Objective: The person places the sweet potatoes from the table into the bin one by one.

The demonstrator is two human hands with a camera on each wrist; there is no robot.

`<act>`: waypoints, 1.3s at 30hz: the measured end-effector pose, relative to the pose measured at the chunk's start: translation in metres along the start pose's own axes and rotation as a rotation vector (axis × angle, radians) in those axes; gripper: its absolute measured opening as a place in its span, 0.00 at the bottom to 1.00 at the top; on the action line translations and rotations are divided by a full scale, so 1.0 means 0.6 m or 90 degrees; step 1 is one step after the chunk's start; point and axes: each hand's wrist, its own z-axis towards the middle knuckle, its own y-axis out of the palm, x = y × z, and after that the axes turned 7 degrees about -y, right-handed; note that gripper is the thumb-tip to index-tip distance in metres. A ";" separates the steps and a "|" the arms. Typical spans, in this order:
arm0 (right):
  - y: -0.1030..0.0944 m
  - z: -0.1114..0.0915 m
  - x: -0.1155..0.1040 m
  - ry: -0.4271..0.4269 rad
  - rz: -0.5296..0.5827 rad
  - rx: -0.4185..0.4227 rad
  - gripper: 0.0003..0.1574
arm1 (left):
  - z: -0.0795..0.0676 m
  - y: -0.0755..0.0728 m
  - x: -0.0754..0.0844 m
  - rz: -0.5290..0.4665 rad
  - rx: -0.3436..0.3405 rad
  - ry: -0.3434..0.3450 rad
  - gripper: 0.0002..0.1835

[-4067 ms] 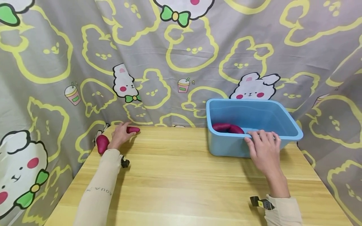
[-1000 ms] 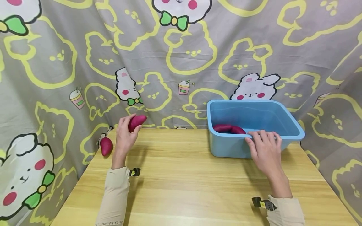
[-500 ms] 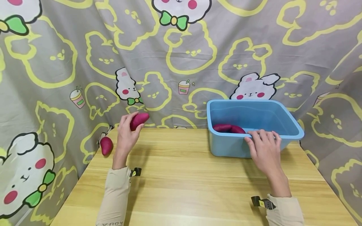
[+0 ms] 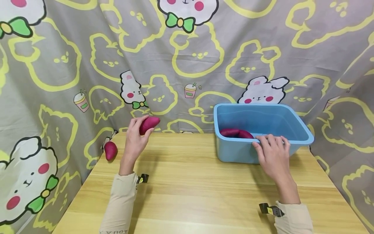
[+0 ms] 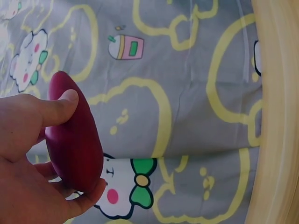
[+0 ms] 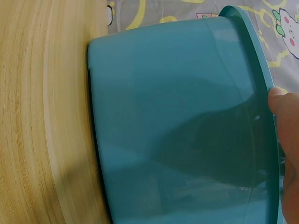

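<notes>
- Left hand (image 4: 135,138) and held sweet potato (image 4: 150,124): shifted slightly to the right since the frame half a second ago; some four seconds back, this piece lay at the far edge of the table (image 4: 187,182), and now it is lifted clear.
- Right hand (image 4: 274,157) and blue tub (image 4: 239,151): position essentially unchanged over the same interval.
- Left grip: closed only as far as the girth of the sweet potato allows. Left wrist view shows the thumb across one side, fingers round the other, one fingertip at the lower end.
- Held piece: dark red, tapered, tilted in the head view with its free end pointing up and right; well apart from the tub.
- Right grip: fingers hooked over the near rim of the tub, thumb against the rim; only the tub is held.
- Tub contents: two dark-red sweet potatoes (image 4: 230,132) visible side by side at the left end; parts hidden by the near wall.
- Remaining sweet potato (image 4: 110,151): on the table near its far left corner, left of the left forearm.
- Surroundings: wood-grain tabletop, grey curtain (image 4: 201,39) with yellow outlines and white rabbits behind.
</notes>
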 end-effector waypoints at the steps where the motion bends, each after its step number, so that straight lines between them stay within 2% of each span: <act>1: 0.000 0.000 0.000 -0.001 0.000 0.001 0.18 | -0.001 0.001 0.002 -0.001 -0.001 0.000 0.28; 12: -0.001 -0.001 -0.001 -0.001 0.002 0.005 0.17 | -0.011 0.023 0.023 -0.017 -0.019 0.028 0.28; 26: 0.001 -0.003 -0.001 -0.001 0.004 0.005 0.18 | -0.016 0.040 0.052 -0.027 -0.034 0.035 0.27; 39: -0.001 -0.001 -0.003 0.003 0.010 0.004 0.17 | -0.011 0.055 0.071 -0.032 -0.053 0.036 0.27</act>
